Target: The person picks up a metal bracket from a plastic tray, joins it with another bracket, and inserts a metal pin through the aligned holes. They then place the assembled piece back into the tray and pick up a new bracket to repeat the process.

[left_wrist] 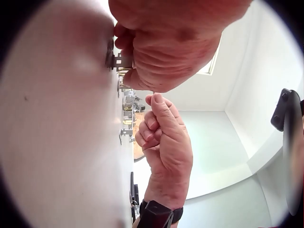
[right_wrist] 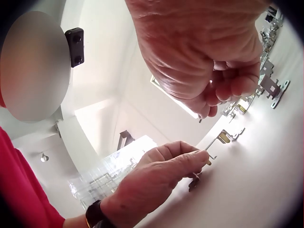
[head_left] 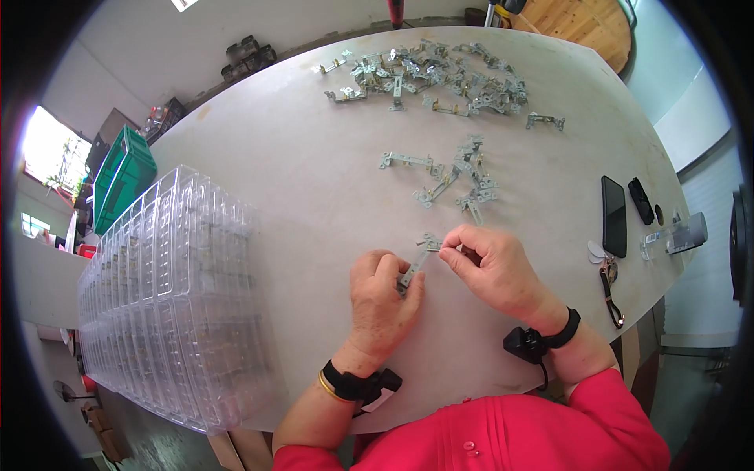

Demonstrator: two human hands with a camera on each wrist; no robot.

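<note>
A metal bracket (head_left: 415,271) with a brass-coloured part is held near its lower end by the left hand (head_left: 383,302), thumb on one side and fingers on the other. The right hand (head_left: 495,267) is at the bracket's upper end, thumb and index finger pinched together on something small and thin. In the right wrist view the left hand (right_wrist: 154,180) grips the bracket (right_wrist: 223,137), and the right hand (right_wrist: 204,57) is above it. The left wrist view shows the right hand (left_wrist: 166,142) with thumb and fingertip together; what it pinches is mostly hidden.
Several loose brackets (head_left: 459,177) lie beyond the hands, with a larger pile (head_left: 440,74) at the far edge. Stacked clear plastic trays (head_left: 173,306) stand at left, beside a green crate (head_left: 124,177). A phone (head_left: 613,216), keys (head_left: 609,271) and a transparent container (head_left: 660,242) are at right.
</note>
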